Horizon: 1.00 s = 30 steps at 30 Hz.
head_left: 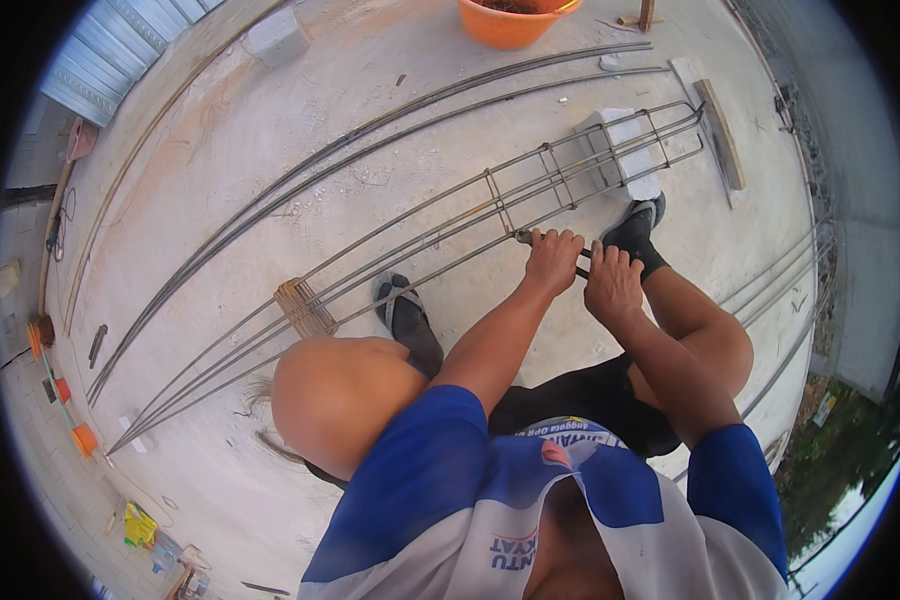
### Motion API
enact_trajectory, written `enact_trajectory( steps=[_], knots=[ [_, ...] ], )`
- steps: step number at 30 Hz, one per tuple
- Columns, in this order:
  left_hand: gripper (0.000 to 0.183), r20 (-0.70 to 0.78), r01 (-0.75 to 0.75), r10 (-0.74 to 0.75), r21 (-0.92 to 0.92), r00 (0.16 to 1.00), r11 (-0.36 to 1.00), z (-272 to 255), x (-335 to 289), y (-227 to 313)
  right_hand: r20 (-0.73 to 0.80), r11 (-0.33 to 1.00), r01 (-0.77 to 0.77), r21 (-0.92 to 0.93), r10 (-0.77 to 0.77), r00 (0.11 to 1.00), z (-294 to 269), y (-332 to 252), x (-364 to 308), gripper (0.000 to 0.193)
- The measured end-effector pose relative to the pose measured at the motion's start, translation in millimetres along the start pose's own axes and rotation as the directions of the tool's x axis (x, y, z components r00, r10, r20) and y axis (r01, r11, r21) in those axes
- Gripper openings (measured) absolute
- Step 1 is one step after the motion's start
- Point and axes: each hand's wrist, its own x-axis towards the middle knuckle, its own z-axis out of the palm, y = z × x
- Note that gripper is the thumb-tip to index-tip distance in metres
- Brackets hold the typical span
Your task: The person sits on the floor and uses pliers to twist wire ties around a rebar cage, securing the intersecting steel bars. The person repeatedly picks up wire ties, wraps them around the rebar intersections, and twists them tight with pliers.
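In front of me lies a long rebar cage (470, 212), its parallel steel bars joined by square stirrups. My left hand (553, 260) is closed around dark-handled pincers (524, 238), close to their head, which is at the near bar by a stirrup. Just to the right, my right hand (615, 285) is closed on the handle end of the same pincers. Any tie wire in the jaws is too small to make out. A bunch of stirrups (305, 308) sits together on the bars near my left knee.
A pale block (618, 150) props the cage's right end, beside my foot. Loose rebars (300, 175) run along the far side. An orange basin (510, 25) stands at the back, a wooden plank (720, 130) at the far right, another block (277, 38) at the far left.
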Motion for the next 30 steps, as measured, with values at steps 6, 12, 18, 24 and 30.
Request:
enact_trajectory(
  steps=[6, 12, 18, 24, 30],
  knots=[
    [0.019, 0.006, -0.024, 0.025, -0.136, 1.000, 0.990, -3.7, -14.4, -4.0, 0.364, 0.968, -0.142, 0.208, 0.058, 0.930, 12.1, 0.8, 0.3, 0.022],
    [0.039, -0.333, -0.136, 0.156, 0.081, 0.930, 0.987, -1.9, -38.3, 6.4, 0.874, 0.552, -0.692, 0.464, -0.158, 0.460, 3.8, 15.6, 28.7, 0.030],
    [0.028, -0.062, -0.120, 0.117, -0.042, 0.991, 0.992, -3.2, -22.3, -0.4, 0.743, 0.596, -0.568, 0.567, -0.073, 0.665, -19.4, 7.7, 10.6, 0.022],
    [0.035, 0.112, -0.081, 0.091, -0.087, 0.990, 0.993, -11.4, -16.5, 0.3, 0.216, 0.998, -0.055, 0.010, 0.052, 0.975, -13.2, -24.1, -10.0, 0.026],
    [0.038, -0.245, -0.114, 0.088, -0.093, 0.966, 0.989, -9.6, -46.5, 2.7, 0.835, 0.673, -0.564, 0.478, -0.148, 0.531, -2.1, 10.6, 11.6, 0.025]
  ],
)
